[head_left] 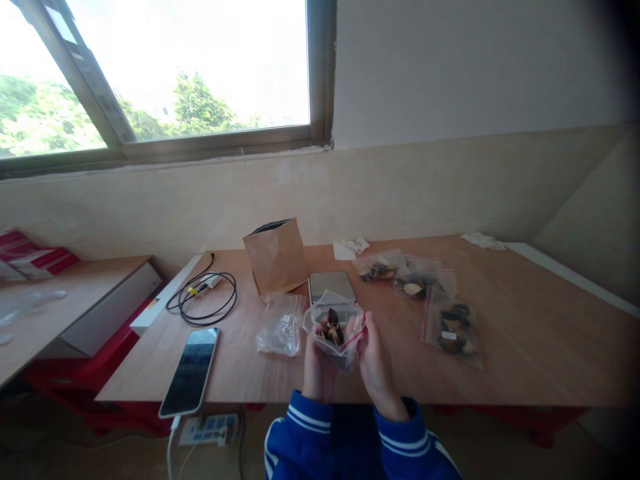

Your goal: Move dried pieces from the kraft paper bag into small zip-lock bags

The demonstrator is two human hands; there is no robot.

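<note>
Centrally, both hands (345, 360) gripping clear bag (335, 327), near table's front edge (260, 400)

We see both forearms (blue sleeves, white stripes) raised close together; left hand (319, 369) curled, right hand (376, 363) pinching, fingertips nearly meeting at chest height.

Both hands, left (318, 363) and right (376, 357), hold an open clear bag (336, 327) with dark pieces above the table (525, 347). A phone (191, 361), scale (331, 285) and paper pouch (276, 257) lie nearby.
</note>
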